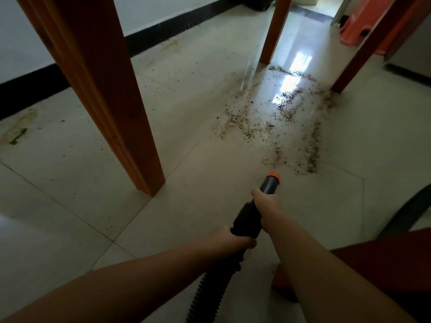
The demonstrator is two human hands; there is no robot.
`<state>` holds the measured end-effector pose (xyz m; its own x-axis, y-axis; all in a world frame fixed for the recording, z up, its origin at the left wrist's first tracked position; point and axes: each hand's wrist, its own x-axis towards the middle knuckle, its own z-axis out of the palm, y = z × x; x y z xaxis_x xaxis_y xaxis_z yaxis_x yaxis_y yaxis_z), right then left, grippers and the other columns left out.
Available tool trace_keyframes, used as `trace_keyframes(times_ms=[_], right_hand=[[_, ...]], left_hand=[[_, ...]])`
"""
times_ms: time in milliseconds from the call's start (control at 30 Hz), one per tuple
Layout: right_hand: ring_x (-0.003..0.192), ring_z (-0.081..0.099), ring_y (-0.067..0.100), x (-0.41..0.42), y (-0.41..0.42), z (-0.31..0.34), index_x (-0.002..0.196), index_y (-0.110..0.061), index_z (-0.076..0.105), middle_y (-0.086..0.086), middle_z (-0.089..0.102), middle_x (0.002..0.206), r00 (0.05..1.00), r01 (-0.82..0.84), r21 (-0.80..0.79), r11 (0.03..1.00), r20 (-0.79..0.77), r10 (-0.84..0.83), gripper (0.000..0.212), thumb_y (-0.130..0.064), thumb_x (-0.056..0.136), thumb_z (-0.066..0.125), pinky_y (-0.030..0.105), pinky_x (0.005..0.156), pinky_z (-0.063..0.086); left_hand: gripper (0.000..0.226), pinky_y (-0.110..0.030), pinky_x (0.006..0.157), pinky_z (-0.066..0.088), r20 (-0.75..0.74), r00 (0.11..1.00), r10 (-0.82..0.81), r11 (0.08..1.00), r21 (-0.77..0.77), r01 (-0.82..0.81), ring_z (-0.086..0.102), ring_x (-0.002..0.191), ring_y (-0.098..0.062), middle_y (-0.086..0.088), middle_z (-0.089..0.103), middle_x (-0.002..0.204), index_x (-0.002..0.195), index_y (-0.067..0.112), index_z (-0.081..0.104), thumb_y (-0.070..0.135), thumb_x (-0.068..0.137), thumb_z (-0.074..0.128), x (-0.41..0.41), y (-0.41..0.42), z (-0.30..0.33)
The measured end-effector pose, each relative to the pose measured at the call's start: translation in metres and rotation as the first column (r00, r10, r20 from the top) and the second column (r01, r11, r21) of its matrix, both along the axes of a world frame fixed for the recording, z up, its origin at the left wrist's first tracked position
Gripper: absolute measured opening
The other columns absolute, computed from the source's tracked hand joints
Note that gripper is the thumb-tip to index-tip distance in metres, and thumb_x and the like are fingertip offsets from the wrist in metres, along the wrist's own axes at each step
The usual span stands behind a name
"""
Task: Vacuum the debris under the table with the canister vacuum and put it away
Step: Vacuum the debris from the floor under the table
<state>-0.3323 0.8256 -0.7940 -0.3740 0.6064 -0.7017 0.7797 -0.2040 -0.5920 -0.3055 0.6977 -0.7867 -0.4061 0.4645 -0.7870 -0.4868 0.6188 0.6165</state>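
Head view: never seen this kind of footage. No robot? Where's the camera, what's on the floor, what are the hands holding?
No robot here. A person wears a wide-angle camera on the head, looking forward and down, so both bare arms reach in from the bottom of the picture.

Both hands grip a black vacuum hose wand. The right hand holds it near the front, just behind the orange-tipped nozzle. The left hand holds it further back, where the ribbed hose begins. The canister itself is not clearly in view.

The surface is a pale tiled floor. Brown crumb-like debris is scattered ahead of the nozzle, between the orange-brown wooden table legs. The nozzle points toward the debris but has not reached it. An orange plastic stool stands at the far right.
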Motion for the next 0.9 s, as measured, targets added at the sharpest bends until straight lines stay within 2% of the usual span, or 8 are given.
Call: trace_keyframes(times_ms=[133,300,400,567,700,767,900], right_hand=[[0.112,0.055,0.038,0.003,0.001,0.002,0.136,-0.002,0.039,0.021,0.053,0.125,0.999,0.042,-0.021,0.999,0.010,-0.042,0.054,-0.028,0.092,0.055,0.044,0.086,0.046],[0.111,0.055,0.036,-0.017,-0.030,0.005,0.135,-0.004,0.039,0.018,0.053,0.124,0.994,-0.101,-0.065,0.993,-0.058,0.098,0.055,-0.025,0.089,0.058,0.045,0.093,0.049],[0.109,0.055,0.035,-0.021,-0.045,0.005,0.134,-0.007,0.038,0.017,0.053,0.123,0.988,-0.148,-0.102,0.984,-0.063,0.142,0.053,-0.027,0.089,0.057,0.044,0.092,0.050],[0.111,0.056,0.037,0.000,-0.029,0.001,0.135,-0.005,0.039,0.019,0.053,0.125,0.999,-0.037,-0.085,0.996,-0.029,0.035,0.053,-0.028,0.090,0.056,0.044,0.091,0.049],[0.112,0.055,0.039,0.003,0.004,0.006,0.138,-0.003,0.037,0.022,0.052,0.128,0.994,0.113,-0.093,0.989,0.003,-0.113,0.057,-0.030,0.091,0.056,0.045,0.089,0.048],[0.113,0.054,0.039,-0.005,0.018,0.007,0.140,-0.004,0.037,0.021,0.052,0.129,0.986,0.165,-0.096,0.982,0.006,-0.165,0.060,-0.031,0.090,0.057,0.046,0.093,0.048],[0.109,0.057,0.039,-0.028,0.036,0.002,0.135,-0.007,0.039,0.020,0.055,0.125,0.986,0.162,-0.090,0.983,-0.016,-0.164,0.056,-0.031,0.088,0.059,0.049,0.095,0.049]], left_hand=[[0.033,-0.024,0.044,0.049,-0.032,0.999,0.008,1.000,0.011,-0.008,0.057,0.050,-0.017,-0.007,0.057,0.071,0.108,0.010,0.053,0.026,0.083,0.067,0.001,-0.003,0.002],[0.015,-0.024,0.045,0.046,-0.039,0.985,0.170,0.985,-0.002,-0.170,0.055,0.046,-0.020,-0.008,0.054,0.065,0.082,0.009,0.054,0.020,0.084,0.064,0.004,-0.024,0.003],[0.015,-0.025,0.043,0.044,-0.055,0.980,0.191,0.981,-0.015,-0.192,0.052,0.049,-0.022,-0.010,0.051,0.065,0.079,0.009,0.052,0.017,0.085,0.063,0.006,-0.035,0.006],[0.015,-0.026,0.046,0.047,-0.027,0.996,0.082,0.996,-0.032,-0.083,0.053,0.051,-0.019,-0.008,0.052,0.069,0.087,0.010,0.053,0.019,0.084,0.065,0.011,-0.027,0.013],[0.035,-0.023,0.043,0.048,-0.096,0.995,-0.011,0.999,-0.046,0.006,0.057,0.053,-0.016,-0.007,0.058,0.074,0.109,0.011,0.053,0.026,0.082,0.067,0.001,0.000,0.011],[0.042,-0.023,0.043,0.048,-0.113,0.993,-0.017,0.999,-0.048,0.012,0.059,0.054,-0.016,-0.007,0.059,0.076,0.115,0.010,0.052,0.029,0.080,0.069,-0.011,0.015,0.009],[0.033,-0.025,0.047,0.050,-0.128,0.991,0.044,0.999,0.034,-0.040,0.058,0.054,-0.019,-0.008,0.058,0.073,0.106,0.008,0.056,0.025,0.081,0.069,-0.027,0.033,0.005]])
